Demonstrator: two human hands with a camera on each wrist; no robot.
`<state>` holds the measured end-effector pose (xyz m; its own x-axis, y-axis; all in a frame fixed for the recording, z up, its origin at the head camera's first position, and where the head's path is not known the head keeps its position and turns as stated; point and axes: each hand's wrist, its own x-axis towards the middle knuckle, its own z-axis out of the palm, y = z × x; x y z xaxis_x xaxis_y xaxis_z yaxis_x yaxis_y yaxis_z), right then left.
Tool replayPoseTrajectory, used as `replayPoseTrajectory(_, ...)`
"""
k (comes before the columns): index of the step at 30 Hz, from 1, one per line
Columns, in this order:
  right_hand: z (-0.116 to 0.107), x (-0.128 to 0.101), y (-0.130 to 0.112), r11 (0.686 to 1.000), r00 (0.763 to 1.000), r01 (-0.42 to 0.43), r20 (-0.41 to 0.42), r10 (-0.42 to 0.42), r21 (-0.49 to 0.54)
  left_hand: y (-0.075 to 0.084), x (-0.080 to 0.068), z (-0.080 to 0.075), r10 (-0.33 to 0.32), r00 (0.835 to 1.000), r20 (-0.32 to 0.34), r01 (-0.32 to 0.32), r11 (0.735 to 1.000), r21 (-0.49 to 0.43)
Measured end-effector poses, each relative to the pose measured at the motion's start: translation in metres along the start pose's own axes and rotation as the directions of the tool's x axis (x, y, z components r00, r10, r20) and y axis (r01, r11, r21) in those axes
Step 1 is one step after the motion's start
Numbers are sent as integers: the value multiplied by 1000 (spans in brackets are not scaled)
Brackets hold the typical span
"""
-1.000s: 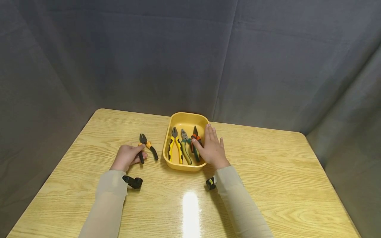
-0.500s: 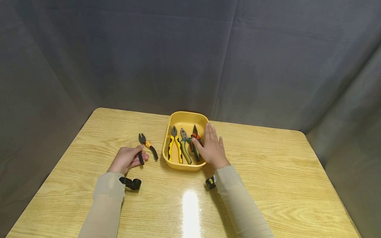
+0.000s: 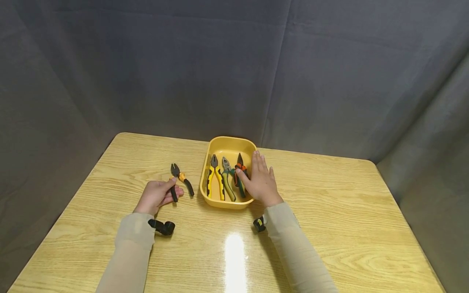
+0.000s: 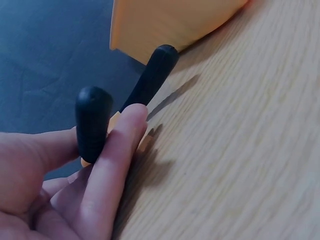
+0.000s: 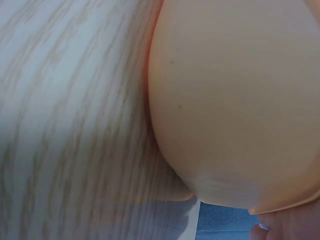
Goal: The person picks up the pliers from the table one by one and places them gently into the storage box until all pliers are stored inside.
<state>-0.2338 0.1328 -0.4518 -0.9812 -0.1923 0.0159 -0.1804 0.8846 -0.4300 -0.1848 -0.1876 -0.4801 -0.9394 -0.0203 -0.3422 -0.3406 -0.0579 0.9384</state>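
Note:
My left hand (image 3: 154,196) pinches a pair of pliers (image 3: 183,178) with orange-and-black handles, thumb and fingers on one handle. The plier handles stand spread apart, their dark head pointing away from me. In the left wrist view the black handle (image 4: 155,75) casts a shadow on the wood, so it appears lifted off the table. To the right is a yellow bin (image 3: 229,205). My right hand (image 3: 261,185) rests on the bin's right rim with straight fingers, its thumb reaching over the inside. The right wrist view shows mostly the bin's wall (image 5: 225,100).
Inside the bin lie yellow-and-black pliers (image 3: 221,183), green-handled pliers (image 3: 229,188) and dark pliers with red-orange parts (image 3: 238,169), partly covered by my right thumb. The wooden table (image 3: 348,224) ends in front of a grey curtain (image 3: 329,81).
My left hand has shifted slightly left, still holding the pliers, and its lower fingers have straightened a little. The right hand and the bin look almost unchanged.

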Motion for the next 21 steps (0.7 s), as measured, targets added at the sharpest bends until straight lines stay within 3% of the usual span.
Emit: replayPoseTrajectory(21, 1, 1, 1, 1000, 1000, -1, -2, 1, 0, -2, 0, 7, 38, 999, -25, -38, 999, 7)
